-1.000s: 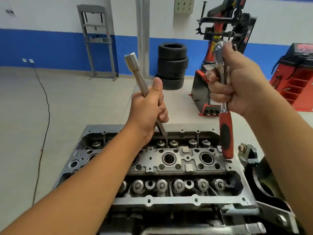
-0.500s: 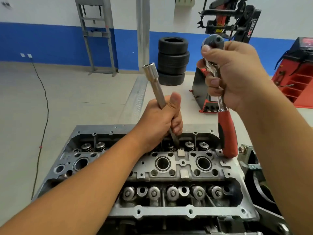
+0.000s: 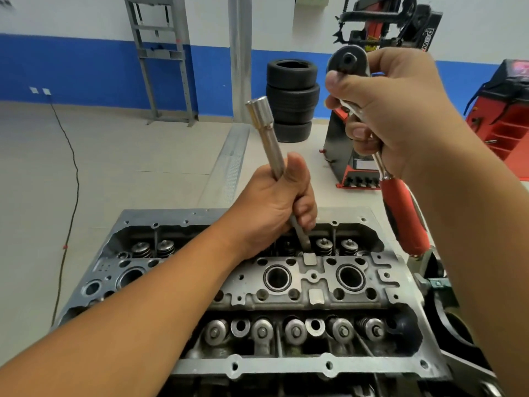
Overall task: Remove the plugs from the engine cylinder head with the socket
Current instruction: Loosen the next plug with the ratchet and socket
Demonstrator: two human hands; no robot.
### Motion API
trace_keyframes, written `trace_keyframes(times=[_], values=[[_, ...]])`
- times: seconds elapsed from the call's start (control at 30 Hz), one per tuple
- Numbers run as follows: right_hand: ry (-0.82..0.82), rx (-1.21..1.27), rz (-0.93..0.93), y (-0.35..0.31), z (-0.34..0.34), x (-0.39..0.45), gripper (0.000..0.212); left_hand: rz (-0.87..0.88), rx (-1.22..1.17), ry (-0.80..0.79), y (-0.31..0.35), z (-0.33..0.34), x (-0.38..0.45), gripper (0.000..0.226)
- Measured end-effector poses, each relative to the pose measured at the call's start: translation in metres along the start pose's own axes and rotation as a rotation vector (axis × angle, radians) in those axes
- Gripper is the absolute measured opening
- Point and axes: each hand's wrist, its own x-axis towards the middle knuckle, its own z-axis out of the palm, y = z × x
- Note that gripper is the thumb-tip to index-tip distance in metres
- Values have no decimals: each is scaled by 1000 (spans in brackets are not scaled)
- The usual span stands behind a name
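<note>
Above the cylinder head (image 3: 286,365), left hand (image 3: 274,204) fisted round socket (image 3: 266,130), right hand (image 3: 400,110) round ratchet (image 3: 400,213), shafts part-hidden.

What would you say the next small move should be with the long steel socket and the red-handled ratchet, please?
Probably bring the red-handled ratchet head to the long steel socket and join them: the left hand and right hand hold them apart above the grey metal cylinder head.

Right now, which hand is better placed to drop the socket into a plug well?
Left hand: it grips the long silver socket, whose lower tip hangs near the round wells. Right hand holds the red-handled ratchet higher.
</note>
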Motion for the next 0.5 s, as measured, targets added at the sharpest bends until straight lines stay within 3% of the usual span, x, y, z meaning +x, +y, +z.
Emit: trace_keyframes(times=[0.33, 0.5], values=[[-27, -103, -14, -20, 7, -22, 32, 71, 183, 69, 0, 6, 0, 52], [-28, -155, -37, -33, 3, -33, 21, 87, 188, 120, 3, 8, -1, 51]])
